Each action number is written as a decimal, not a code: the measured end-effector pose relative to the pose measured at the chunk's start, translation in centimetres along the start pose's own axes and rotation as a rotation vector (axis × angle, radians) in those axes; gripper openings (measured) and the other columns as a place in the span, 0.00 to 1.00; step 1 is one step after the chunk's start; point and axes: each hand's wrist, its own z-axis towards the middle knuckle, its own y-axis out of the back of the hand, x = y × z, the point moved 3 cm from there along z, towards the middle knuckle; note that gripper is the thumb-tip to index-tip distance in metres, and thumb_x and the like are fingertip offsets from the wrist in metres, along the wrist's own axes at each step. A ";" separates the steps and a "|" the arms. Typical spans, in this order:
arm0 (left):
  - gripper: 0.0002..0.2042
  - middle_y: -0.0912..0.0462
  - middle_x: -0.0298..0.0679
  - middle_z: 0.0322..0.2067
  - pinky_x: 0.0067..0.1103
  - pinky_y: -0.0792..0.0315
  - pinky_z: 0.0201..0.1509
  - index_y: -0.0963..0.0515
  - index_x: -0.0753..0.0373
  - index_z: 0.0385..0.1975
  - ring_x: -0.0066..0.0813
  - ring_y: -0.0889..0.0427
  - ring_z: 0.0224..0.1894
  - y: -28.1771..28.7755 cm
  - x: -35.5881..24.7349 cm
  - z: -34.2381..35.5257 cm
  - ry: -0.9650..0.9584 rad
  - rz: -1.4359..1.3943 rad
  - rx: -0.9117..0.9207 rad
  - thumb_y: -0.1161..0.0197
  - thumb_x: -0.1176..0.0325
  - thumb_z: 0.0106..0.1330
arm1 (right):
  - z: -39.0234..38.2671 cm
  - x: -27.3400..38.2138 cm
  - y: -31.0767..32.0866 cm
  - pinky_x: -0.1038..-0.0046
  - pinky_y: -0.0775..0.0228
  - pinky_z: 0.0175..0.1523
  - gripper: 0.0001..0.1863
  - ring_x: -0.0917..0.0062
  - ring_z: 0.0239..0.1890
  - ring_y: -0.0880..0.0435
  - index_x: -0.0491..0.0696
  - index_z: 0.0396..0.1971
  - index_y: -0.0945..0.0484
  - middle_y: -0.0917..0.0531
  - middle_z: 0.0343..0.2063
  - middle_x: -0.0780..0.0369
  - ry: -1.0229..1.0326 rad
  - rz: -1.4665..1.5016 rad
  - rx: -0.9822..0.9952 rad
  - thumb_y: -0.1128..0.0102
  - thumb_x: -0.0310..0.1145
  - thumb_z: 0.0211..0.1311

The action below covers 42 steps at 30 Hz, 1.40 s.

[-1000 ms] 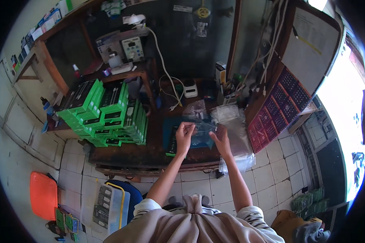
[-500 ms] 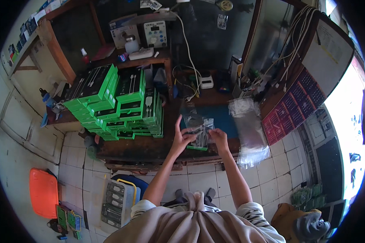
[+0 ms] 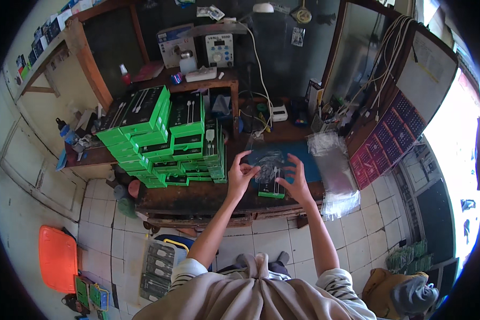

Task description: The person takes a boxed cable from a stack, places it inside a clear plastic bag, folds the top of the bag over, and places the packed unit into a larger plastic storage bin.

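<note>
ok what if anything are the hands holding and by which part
The left hand pinches a clear plastic bag by its left side. The right hand is spread open at the bag's right side; whether it touches the bag cannot be told.

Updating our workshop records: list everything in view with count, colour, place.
Flat rectangular cardboard boxes: many, black and green, stacked left
Lone cardboard box: one, black and green, between hands
Thin plastic bag: one, clear, between hands
Plastic bag pile: one, clear, bench right
Flat rectangular mat: one, blue, bench centre
Boxy knobbed instrument: one, white, back shelf
Rounded rectangular panel: one, orange, lower left
Wooden bench: one, brown, centre
Other clutter: uncounted, mixed, back
Left hand: one, bare, beside bag
Right hand: one, bare, beside bag
</note>
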 end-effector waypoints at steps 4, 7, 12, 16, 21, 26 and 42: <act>0.24 0.24 0.34 0.21 0.13 0.30 0.29 0.36 0.60 0.51 0.17 0.24 0.25 -0.2 -0.6 0.1 -0.019 0.001 -0.023 0.36 0.74 0.54 | 0.3 1.8 -0.5 0.74 0.29 0.41 0.34 0.69 0.39 0.28 0.48 0.52 0.38 0.36 0.46 0.57 0.131 -0.228 0.001 0.33 0.28 0.43; 0.22 0.22 0.36 0.20 0.13 0.29 0.29 0.35 0.62 0.49 0.17 0.22 0.24 -0.2 -0.2 -0.2 -0.015 -0.015 -0.044 0.36 0.75 0.54 | 0.7 2.7 -1.2 0.77 0.29 0.33 0.16 0.73 0.34 0.26 0.43 0.38 0.29 0.33 0.42 0.57 0.088 -0.158 -0.139 0.40 0.21 0.47; 0.15 0.25 0.34 0.20 0.13 0.32 0.26 0.33 0.63 0.44 0.17 0.26 0.23 0.3 -0.3 -0.7 -0.018 -0.166 -0.079 0.39 0.72 0.57 | 2.3 3.8 -0.8 0.75 0.32 0.29 0.08 0.73 0.24 0.25 0.41 0.29 0.27 0.29 0.29 0.58 0.156 -0.303 -0.229 0.45 0.16 0.47; 0.12 0.27 0.35 0.25 0.17 0.33 0.32 0.31 0.62 0.40 0.21 0.28 0.29 1.4 -2.6 -0.7 -0.145 0.299 -0.217 0.40 0.71 0.57 | 3.9 5.2 0.1 0.73 0.33 0.28 0.07 0.73 0.22 0.25 0.42 0.26 0.27 0.28 0.23 0.59 0.190 -0.253 -0.215 0.45 0.16 0.46; 0.12 0.31 0.39 0.37 0.31 0.41 0.50 0.26 0.58 0.35 0.39 0.35 0.44 1.1 -10.4 -2.3 -0.679 0.673 -0.176 0.36 0.68 0.51 | 4.8 7.8 0.7 0.78 0.32 0.28 0.07 0.78 0.22 0.24 0.42 0.27 0.26 0.26 0.23 0.61 0.161 -0.319 -0.164 0.42 0.19 0.45; 0.15 0.33 0.34 0.45 0.35 0.42 0.55 0.24 0.48 0.35 0.37 0.37 0.50 -0.3 -13.1 -3.5 -0.863 1.037 0.116 0.33 0.60 0.46 | 4.7 10.4 1.0 0.75 0.33 0.29 0.08 0.75 0.22 0.25 0.42 0.27 0.27 0.27 0.22 0.60 0.178 -0.341 -0.160 0.42 0.19 0.43; 0.09 0.30 0.36 0.36 0.30 0.33 0.42 0.28 0.62 0.21 0.37 0.31 0.41 4.2 -11.1 -1.7 -0.807 1.171 -0.071 0.34 0.70 0.49 | 6.0 4.0 -0.6 0.71 0.30 0.38 0.24 0.77 0.36 0.24 0.44 0.42 0.30 0.23 0.32 0.60 -0.190 0.299 0.284 0.36 0.43 0.49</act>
